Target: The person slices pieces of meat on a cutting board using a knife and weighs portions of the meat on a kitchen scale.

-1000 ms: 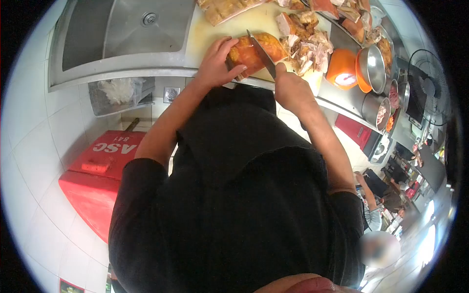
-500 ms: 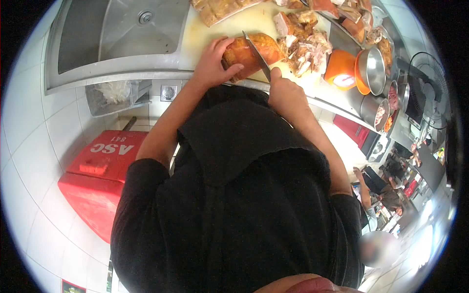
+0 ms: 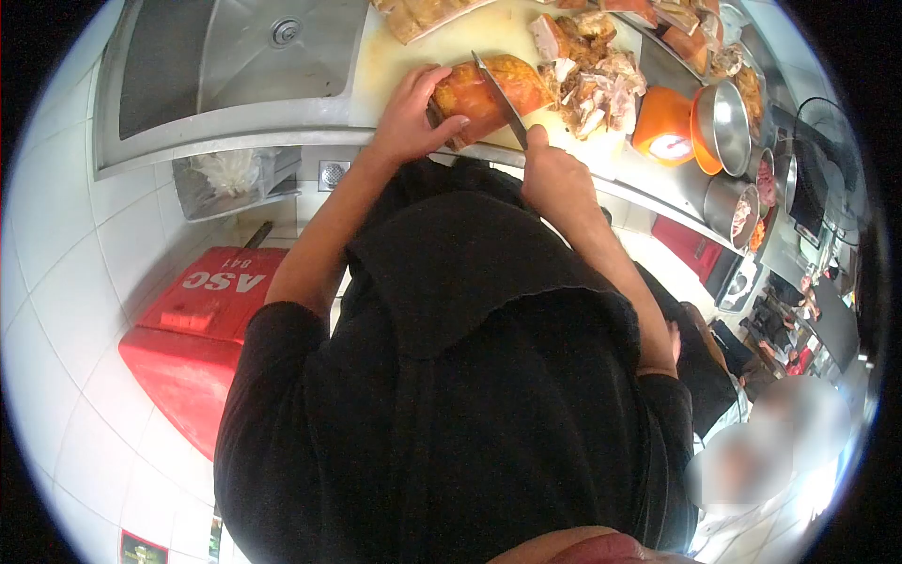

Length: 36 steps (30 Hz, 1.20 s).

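Hands first: our left hand (image 3: pixel 409 117) is curled over the near end of the orange-brown roasted slab of meat (image 3: pixel 484 89), fingers pressing down on its top and side to pin it. Our right hand (image 3: pixel 554 179) is closed around the handle of the steel-bladed cleaver (image 3: pixel 500 96) — thumb extended along the spine, blade angled across the middle of the slab and touching it.

We locate the slab on the pale yellow cutting board (image 3: pixel 413 56), close to the counter's front edge. Just beside it, to the right, lies a heap of chopped pale and brown meat pieces (image 3: pixel 597 85). Further right stand an orange plastic kitchen scale (image 3: pixel 662 136) and a round steel bowl (image 3: pixel 728 122) — both well apart from the slab.

To the left of the board sits the stainless steel sink (image 3: pixel 235 56). Below it, on the white tiled floor, rests a red plastic box with white lettering (image 3: pixel 202 324).
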Motion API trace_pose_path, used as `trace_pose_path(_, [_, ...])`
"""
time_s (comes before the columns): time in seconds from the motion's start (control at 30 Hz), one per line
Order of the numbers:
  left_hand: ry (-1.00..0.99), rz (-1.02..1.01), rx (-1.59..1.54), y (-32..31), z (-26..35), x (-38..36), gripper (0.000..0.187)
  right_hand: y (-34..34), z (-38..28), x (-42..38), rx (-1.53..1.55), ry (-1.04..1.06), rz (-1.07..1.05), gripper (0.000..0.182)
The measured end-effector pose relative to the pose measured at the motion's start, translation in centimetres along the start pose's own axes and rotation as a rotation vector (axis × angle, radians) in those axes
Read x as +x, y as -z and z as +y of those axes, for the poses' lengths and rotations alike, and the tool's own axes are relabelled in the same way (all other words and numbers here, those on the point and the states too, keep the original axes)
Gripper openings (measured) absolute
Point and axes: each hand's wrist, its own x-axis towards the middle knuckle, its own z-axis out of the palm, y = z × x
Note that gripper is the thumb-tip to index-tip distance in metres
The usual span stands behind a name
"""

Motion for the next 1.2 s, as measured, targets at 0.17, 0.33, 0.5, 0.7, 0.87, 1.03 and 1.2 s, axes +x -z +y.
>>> trace_pose_path(0.17, [-0.001,0.012,0.003,0.0,0.2,-0.3,0.072,-1.9,1.4,-0.1,0.006,0.028,0.052,0.016])
trace_pose_path(0.33, [0.003,0.020,-0.010,-0.1,0.1,-0.5,0.072,-3.0,2.0,-0.2,0.091,-0.019,0.075,0.021])
trace_pose_path(0.5, [-0.001,0.027,-0.003,-0.2,0.2,-0.8,0.073,-6.6,3.7,-0.4,0.185,0.018,0.235,0.024])
trace_pose_path(0.7, [0.005,0.025,0.095,-0.5,0.6,-1.0,0.077,-7.9,4.3,-0.4,0.218,0.085,0.330,0.023])
trace_pose_path(0.87, [-0.069,0.016,0.237,-1.3,1.4,-0.9,0.084,-8.4,4.6,-0.6,0.217,0.095,0.338,0.023])
trace_pose_path(1.03, [-0.060,0.014,0.325,-1.8,2.6,-0.9,0.085,-8.2,4.4,-1.4,0.166,0.000,0.174,0.024])
trace_pose_path(1.2, [-0.042,0.007,0.302,-1.7,2.3,-0.8,0.083,-3.9,2.3,-2.4,0.008,-0.062,0.030,0.021])
